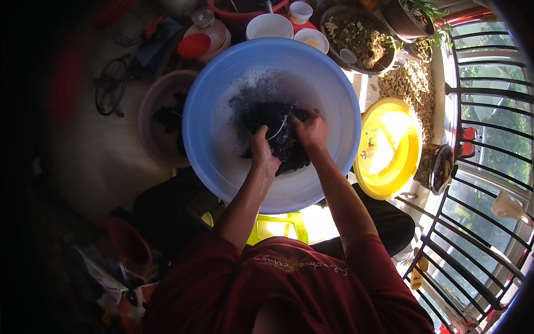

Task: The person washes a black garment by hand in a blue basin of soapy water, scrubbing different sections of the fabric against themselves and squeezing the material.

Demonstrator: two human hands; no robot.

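A large blue basin (pixel 199 131) with soapy, greyish water and white suds stands in front of me. In it lies a bunched, wet black cloth (pixel 264 114) with a thin white stripe or cord across it. My left hand (pixel 262 151) grips the cloth's near left side, its thumb on top and its other fingers mostly hidden under the fabric. On the right, my right hand (pixel 311 129) is closed on the cloth with bent fingers. Both forearms reach in over the basin's near rim.
A pink basin (pixel 149 125) holding dark cloth stands left. To the right are a yellow basin (pixel 364 178), a window with black railings (pixel 489 94) and drying pods or nuts (pixel 409 80). Bowls (pixel 269 26) and potted plants (pixel 361 44) crowd the far side. A yellow-green stool (pixel 303 227) shows below.
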